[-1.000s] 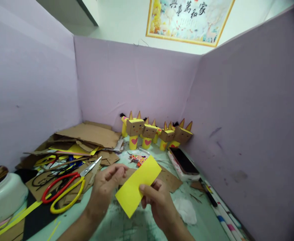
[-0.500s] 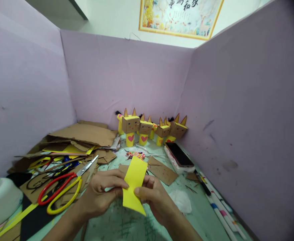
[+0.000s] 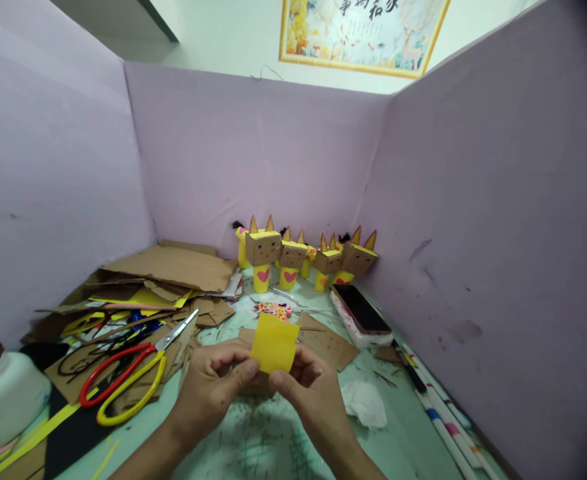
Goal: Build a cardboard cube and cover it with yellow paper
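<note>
Between my two hands is a piece of yellow paper (image 3: 274,341), held up over the middle of the table. My left hand (image 3: 223,377) pinches its lower left edge with thumb and fingers. On the other side, my right hand (image 3: 309,387) grips the lower right edge, thumb in front. Behind and below the paper, a piece of brown cardboard (image 3: 258,385) shows in part. Scissors (image 3: 158,350) with one red and one yellow handle lie open to the left of my left hand.
Cardboard sheets (image 3: 173,267) and scraps pile up at the left, near a white jar (image 3: 8,400). Several box-headed cardboard figures (image 3: 263,250) stand at the back. A phone (image 3: 362,309), a crumpled tissue (image 3: 366,404) and markers (image 3: 448,427) lie right. Purple panels (image 3: 258,147) surround the table.
The yellow paper, a long upright strip before, now shows as a shorter, roughly square piece, apparently folded. Both hands have turned slightly and hold its lower edges.
</note>
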A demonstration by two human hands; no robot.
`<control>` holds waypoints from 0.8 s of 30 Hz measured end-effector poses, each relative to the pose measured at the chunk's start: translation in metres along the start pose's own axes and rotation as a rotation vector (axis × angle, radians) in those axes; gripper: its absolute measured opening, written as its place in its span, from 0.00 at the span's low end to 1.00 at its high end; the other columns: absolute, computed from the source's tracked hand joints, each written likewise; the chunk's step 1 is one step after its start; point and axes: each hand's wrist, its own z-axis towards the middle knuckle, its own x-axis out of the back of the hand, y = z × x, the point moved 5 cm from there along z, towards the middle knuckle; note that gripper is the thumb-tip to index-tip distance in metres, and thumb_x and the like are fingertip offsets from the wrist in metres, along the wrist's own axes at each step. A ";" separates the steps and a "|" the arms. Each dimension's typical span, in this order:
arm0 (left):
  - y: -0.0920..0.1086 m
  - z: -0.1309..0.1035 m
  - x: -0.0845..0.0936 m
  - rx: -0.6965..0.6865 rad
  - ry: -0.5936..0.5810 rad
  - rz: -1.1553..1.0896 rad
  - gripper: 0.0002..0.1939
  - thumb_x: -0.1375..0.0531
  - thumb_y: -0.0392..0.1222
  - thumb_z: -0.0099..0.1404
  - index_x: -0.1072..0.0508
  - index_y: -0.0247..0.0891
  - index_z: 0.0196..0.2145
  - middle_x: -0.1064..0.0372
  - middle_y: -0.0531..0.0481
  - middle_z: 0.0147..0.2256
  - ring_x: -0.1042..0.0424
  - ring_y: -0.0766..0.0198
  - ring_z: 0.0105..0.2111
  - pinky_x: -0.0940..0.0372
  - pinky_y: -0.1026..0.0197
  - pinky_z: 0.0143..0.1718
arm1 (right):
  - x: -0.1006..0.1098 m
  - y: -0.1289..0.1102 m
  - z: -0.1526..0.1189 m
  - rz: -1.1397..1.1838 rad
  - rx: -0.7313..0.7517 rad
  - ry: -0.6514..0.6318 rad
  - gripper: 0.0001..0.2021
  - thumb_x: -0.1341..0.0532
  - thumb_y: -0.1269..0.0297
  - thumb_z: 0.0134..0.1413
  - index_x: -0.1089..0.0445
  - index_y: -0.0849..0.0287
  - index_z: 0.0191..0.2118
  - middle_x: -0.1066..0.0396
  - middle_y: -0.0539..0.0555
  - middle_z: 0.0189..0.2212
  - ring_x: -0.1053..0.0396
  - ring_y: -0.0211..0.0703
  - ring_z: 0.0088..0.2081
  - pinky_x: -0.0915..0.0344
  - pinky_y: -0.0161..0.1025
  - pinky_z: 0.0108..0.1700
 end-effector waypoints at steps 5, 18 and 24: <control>-0.003 -0.005 -0.009 0.149 -0.002 -0.134 0.14 0.37 0.50 0.52 0.23 0.36 0.20 0.27 0.47 0.22 0.30 0.61 0.22 0.35 0.64 0.23 | 0.003 0.000 -0.001 -0.003 -0.044 0.107 0.16 0.26 0.55 0.30 0.23 0.60 0.26 0.25 0.52 0.22 0.32 0.39 0.24 0.35 0.35 0.28; -0.014 -0.007 -0.009 0.192 0.068 -0.233 0.14 0.33 0.48 0.49 0.32 0.37 0.26 0.35 0.55 0.21 0.35 0.68 0.20 0.38 0.68 0.20 | 0.010 0.004 -0.002 -0.106 -0.071 0.219 0.14 0.29 0.55 0.33 0.24 0.63 0.20 0.28 0.51 0.17 0.34 0.36 0.18 0.36 0.34 0.23; -0.013 -0.009 -0.017 0.197 -0.126 -0.246 0.18 0.37 0.52 0.55 0.26 0.32 0.33 0.26 0.45 0.29 0.27 0.59 0.29 0.34 0.64 0.29 | 0.011 0.006 -0.003 -0.110 -0.058 0.219 0.12 0.30 0.58 0.35 0.23 0.63 0.21 0.27 0.51 0.17 0.34 0.36 0.19 0.35 0.33 0.24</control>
